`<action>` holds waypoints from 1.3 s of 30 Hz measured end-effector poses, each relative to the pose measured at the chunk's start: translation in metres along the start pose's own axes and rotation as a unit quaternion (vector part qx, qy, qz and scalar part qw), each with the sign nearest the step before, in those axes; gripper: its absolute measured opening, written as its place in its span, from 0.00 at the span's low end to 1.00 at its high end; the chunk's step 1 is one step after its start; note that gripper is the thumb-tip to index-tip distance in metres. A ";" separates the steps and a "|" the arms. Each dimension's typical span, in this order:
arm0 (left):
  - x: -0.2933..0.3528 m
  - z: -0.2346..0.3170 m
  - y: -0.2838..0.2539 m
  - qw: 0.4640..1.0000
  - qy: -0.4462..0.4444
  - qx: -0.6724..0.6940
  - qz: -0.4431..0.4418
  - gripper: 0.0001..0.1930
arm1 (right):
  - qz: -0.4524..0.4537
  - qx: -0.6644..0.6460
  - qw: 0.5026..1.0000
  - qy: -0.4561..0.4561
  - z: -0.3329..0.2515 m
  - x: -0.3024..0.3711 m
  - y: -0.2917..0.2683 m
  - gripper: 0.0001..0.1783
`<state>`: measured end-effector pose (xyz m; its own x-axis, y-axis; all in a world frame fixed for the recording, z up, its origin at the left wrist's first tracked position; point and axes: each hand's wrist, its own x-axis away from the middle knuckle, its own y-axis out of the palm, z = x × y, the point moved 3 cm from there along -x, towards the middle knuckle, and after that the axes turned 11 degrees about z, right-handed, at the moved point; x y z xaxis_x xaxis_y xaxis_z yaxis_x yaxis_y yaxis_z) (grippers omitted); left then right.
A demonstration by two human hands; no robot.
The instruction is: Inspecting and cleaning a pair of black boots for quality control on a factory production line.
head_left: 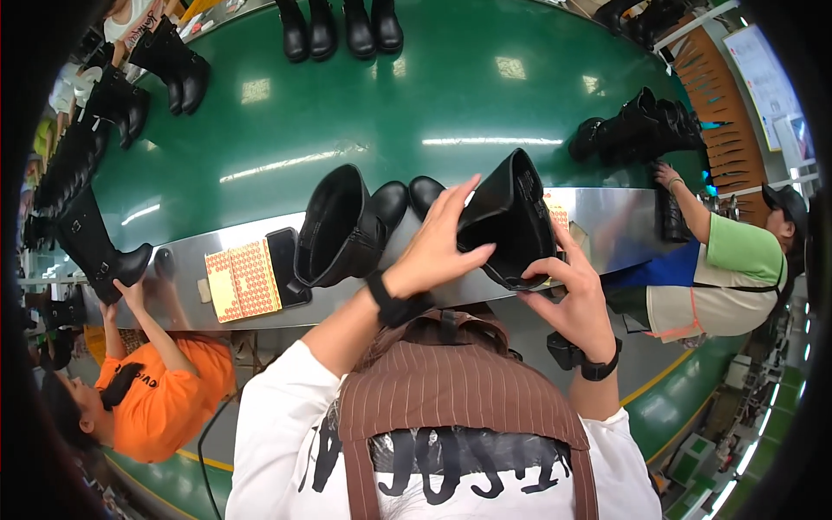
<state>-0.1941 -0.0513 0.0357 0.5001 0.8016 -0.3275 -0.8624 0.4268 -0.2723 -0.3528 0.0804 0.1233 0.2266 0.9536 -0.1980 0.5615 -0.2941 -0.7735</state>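
A black boot stands before me with its shaft opening facing up toward me. My left hand lies against the shaft's left side, fingers stretched out and thumb spread over the opening. On the opposite side, my right hand pinches the near right rim of the shaft between thumb and fingers. Left of it stands a second black boot with a side strap, touched by neither hand. The inside of the held boot is dark.
A green table with a metal edge strip carries several black boots. A yellow patterned pad and a dark phone lie at left. Co-workers handle boots: an orange shirt at left, a green sleeve at right.
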 end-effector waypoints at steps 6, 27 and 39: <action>-0.019 -0.017 0.015 0.971 -0.230 0.044 0.048 0.19 | 0.325 0.023 0.945 -0.005 0.023 -0.004 0.016 0.16; 0.087 -0.180 0.101 0.906 -0.400 0.027 -0.133 0.12 | -0.064 -0.180 0.961 0.198 0.176 0.038 0.168 0.26; 0.017 -0.026 0.046 0.864 -0.355 0.251 -0.254 0.14 | -0.047 -0.114 0.965 0.230 0.174 0.037 0.168 0.15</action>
<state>-0.2231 -0.0290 -0.0061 0.8039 0.4352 0.4055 -0.5597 0.7842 0.2680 -0.3882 0.0778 -0.1190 0.4660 0.8628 0.1958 0.7454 -0.2636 -0.6123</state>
